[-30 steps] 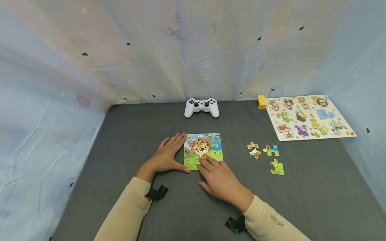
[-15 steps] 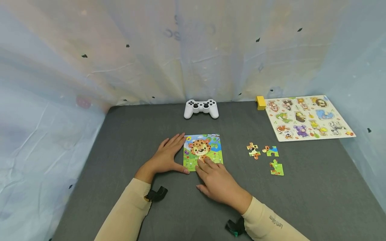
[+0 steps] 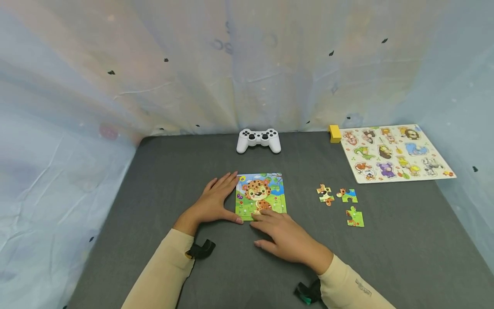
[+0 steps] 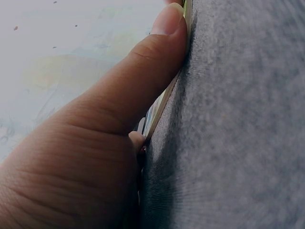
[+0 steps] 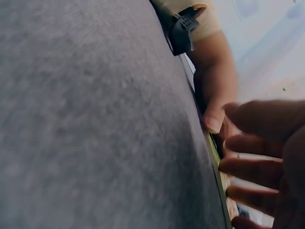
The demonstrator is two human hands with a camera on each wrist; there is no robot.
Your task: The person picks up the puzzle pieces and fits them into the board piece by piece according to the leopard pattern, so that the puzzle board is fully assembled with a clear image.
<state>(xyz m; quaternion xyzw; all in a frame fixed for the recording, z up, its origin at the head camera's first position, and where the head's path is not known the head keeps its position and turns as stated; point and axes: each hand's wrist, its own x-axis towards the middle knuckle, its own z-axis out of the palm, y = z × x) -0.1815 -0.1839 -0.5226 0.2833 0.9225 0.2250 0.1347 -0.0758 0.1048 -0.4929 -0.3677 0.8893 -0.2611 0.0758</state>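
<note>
A square leopard jigsaw puzzle (image 3: 258, 191) lies flat on the grey table, its picture facing up. My left hand (image 3: 212, 204) spreads along the puzzle's left side, with the fingertips by the top left corner and the thumb at the bottom left one. In the left wrist view the thumb (image 4: 145, 59) presses on the puzzle's edge. Over the lower edge of the puzzle, my right hand (image 3: 289, 238) extends its fingers, whose tips touch the picture. The right wrist view shows these fingers (image 5: 255, 171) nearly straight, with nothing between them. They cover part of the bottom border.
Three loose jigsaw pieces, one with a dog-like face (image 3: 325, 195), one blue and green (image 3: 348, 195) and one mostly green (image 3: 356, 218), lie to the right. Farther back are a white game controller (image 3: 258, 140), a yellow block (image 3: 335, 134) and an animal board (image 3: 397, 153).
My right hand has slid slightly down and right, toward the puzzle's lower edge, uncovering more of the leopard's body. The left hand keeps its place.
</note>
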